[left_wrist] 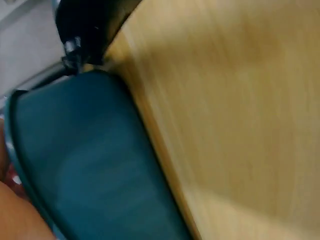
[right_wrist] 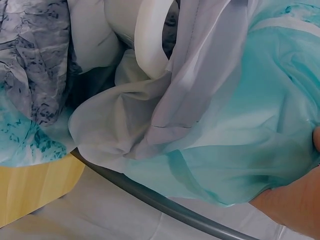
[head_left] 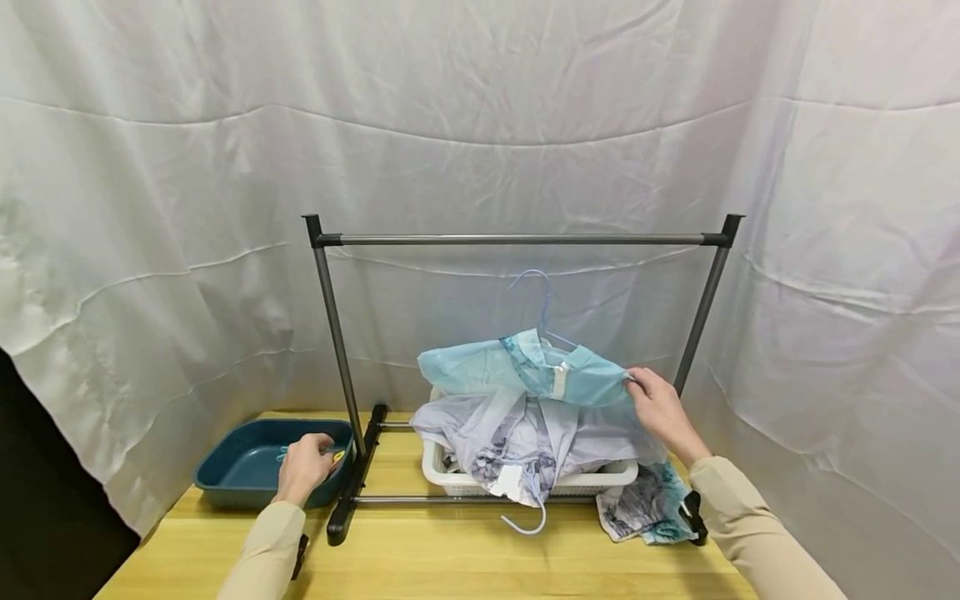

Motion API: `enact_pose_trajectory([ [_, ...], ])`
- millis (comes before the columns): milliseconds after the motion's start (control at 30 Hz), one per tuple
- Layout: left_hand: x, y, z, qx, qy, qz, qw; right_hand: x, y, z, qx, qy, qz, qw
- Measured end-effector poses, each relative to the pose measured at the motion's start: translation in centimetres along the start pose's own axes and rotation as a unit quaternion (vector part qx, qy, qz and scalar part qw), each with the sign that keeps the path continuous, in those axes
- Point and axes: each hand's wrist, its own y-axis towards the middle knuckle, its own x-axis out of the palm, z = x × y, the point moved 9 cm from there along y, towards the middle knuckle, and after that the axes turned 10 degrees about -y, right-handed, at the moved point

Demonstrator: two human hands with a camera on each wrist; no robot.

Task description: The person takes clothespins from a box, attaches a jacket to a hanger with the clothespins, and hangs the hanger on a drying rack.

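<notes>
A turquoise garment [head_left: 480, 367] on a light-blue hanger [head_left: 545, 308] lies over the heap, with the hanger's hook pointing up. At its right shoulder end, my right hand [head_left: 663, 408] pinches the cloth. My left hand [head_left: 303, 467] reaches into the dark teal basin [head_left: 240, 498]. Small coloured pieces, perhaps clips [head_left: 338, 457], show by its fingers; whether it grips one is hidden, and the left wrist view is blurred. Below the turquoise garment, a pale lilac-grey garment [head_left: 457, 421] covers a white basket [head_left: 618, 479]. A second hanger [head_left: 536, 508] hangs its hook over the basket's front.
A metal clothes rack [head_left: 517, 240] with black feet [head_left: 347, 508] stands around the basket on the wooden table [head_left: 450, 558]. Patterned grey and turquoise cloth [head_left: 645, 508] spills out at the basket's right. Pale curtains [head_left: 480, 100] enclose the back and sides.
</notes>
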Motion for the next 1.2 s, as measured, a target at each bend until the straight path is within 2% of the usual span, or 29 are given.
enact_pose_trajectory([
  [233,1.6,1.1,-0.4,0.015,0.046,-0.080,0.9956,0.1,0.0,-0.3,-0.004,-0.006,0.004,1.0000],
  [533,2.6,1.6,-0.4,0.013,0.079,-0.131,0.9881,0.3,-0.1,-0.2,-0.001,-0.010,0.005,0.9999],
  [833,2.4,1.6,-1.1,-0.016,0.096,-0.136,0.9859,0.1,0.0,-0.5,0.000,-0.007,0.007,1.0000],
  [1033,2.1,1.7,-1.3,-0.003,0.120,-0.125,0.9848,0.1,0.0,-0.5,-0.004,-0.010,0.013,0.9999],
  [1200,2.2,1.8,-1.4,-0.005,0.129,-0.125,0.9837,0.0,-0.1,-0.5,-0.005,-0.009,0.012,0.9999],
])
